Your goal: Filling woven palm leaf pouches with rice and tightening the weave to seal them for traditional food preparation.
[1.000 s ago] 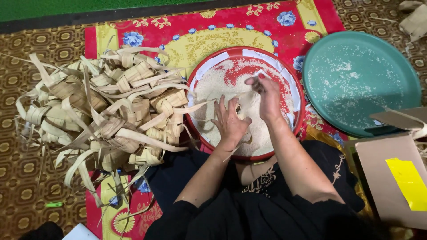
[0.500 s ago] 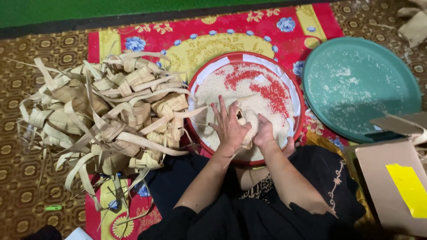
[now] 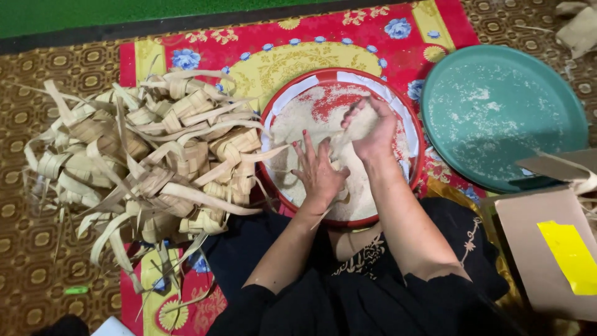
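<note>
Brown patterned carpet [image 3: 37, 236] covers the floor, with a red and yellow flowered mat [image 3: 205, 56] laid over it. At the mat's middle sits a round red tray [image 3: 273, 118] spread with pale uncooked rice [image 3: 298, 124]. The left hand [image 3: 320, 171] rests fingers spread over a small woven palm-leaf pouch on the rice; the right hand [image 3: 370, 127] is cupped shut around a scoop of grains above it. Pouring well likely means holding the pouch mouth open and steady, and letting the rice trickle slowly so spills fall back into the tray. A heap of empty woven palm-leaf pouches [image 3: 149, 155] lies at the mat's left edge. A round teal tray [image 3: 504, 118] overlaps the mat's right edge. Beyond it, bottom right, a brown cardboard box [image 3: 535, 249] bears a plain yellow rectangular label [image 3: 569, 255].
</note>
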